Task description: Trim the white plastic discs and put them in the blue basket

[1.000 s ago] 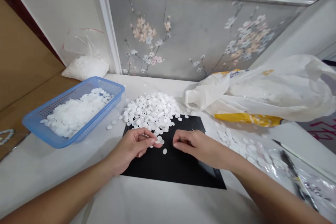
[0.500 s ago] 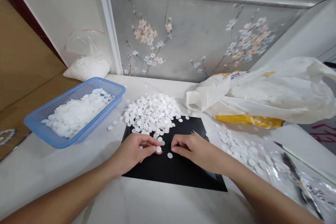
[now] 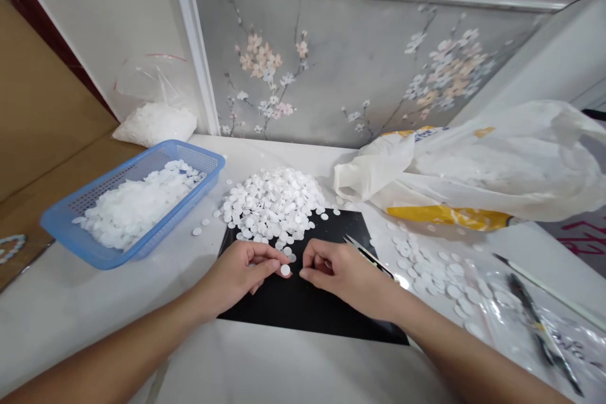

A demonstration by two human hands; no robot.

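My left hand (image 3: 255, 270) is closed in a pinch, with a small white disc (image 3: 285, 270) at its fingertips. Just to its right, my right hand (image 3: 331, 268) has thumb and index finger pressed together; what they hold, if anything, is hidden. Both hands are over a black sheet (image 3: 307, 309). Beyond my fingers lies a heap of similar white discs (image 3: 274, 202), partly covering the sheet's far edge. A pointed metal tool, like tweezers (image 3: 362, 249), shows behind my right hand, its lower part hidden by the hand and wrist.
A blue basket (image 3: 137, 252) of discs stands at left, with a clear bag of white pieces (image 3: 158, 123) behind it. At right are a white-and-yellow plastic bag (image 3: 473, 177), scattered discs (image 3: 430, 271), a black pen-like tool (image 3: 530, 303) and clear bags (image 3: 568, 341). A framed picture (image 3: 331, 76) stands behind.
My right hand has moved slightly left towards my left hand. The single disc lying on the sheet by its fingertips no longer shows. More of the tweezers-like tool is visible.
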